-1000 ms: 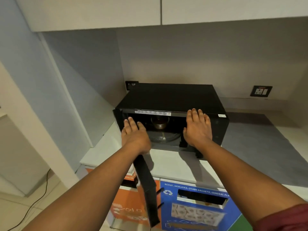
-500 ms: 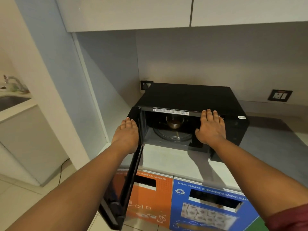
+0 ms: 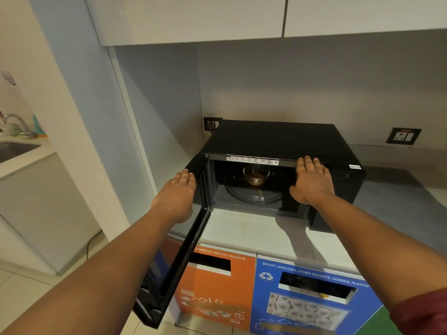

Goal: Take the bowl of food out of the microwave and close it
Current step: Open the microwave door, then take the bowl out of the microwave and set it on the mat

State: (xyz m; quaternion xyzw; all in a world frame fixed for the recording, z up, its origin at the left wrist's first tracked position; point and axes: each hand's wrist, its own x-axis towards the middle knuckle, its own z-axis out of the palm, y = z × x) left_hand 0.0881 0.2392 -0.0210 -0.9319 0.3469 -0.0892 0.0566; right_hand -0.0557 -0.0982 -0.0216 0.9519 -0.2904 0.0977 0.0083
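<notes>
A black microwave (image 3: 278,139) stands on the grey counter (image 3: 254,230), its door (image 3: 183,247) swung wide to the left. Inside, a small glass bowl of brown food (image 3: 256,176) sits at the back of the round glass turntable (image 3: 254,195). My left hand (image 3: 177,197) lies flat against the outer side of the door near its top edge, holding nothing. My right hand (image 3: 312,183) rests flat on the microwave's front at the right of the opening, over the control panel, fingers touching the top edge.
Wall cabinets (image 3: 242,18) hang above. A wall socket (image 3: 402,136) is on the right and another (image 3: 211,123) behind the microwave. Orange (image 3: 215,286) and blue (image 3: 309,298) waste bins sit under the counter. A sink with a tap (image 3: 17,124) is at far left.
The door has swung from nearly straight out to wide open on the left, with my left hand following it. The view shifted left. My right hand stayed on the microwave's front.
</notes>
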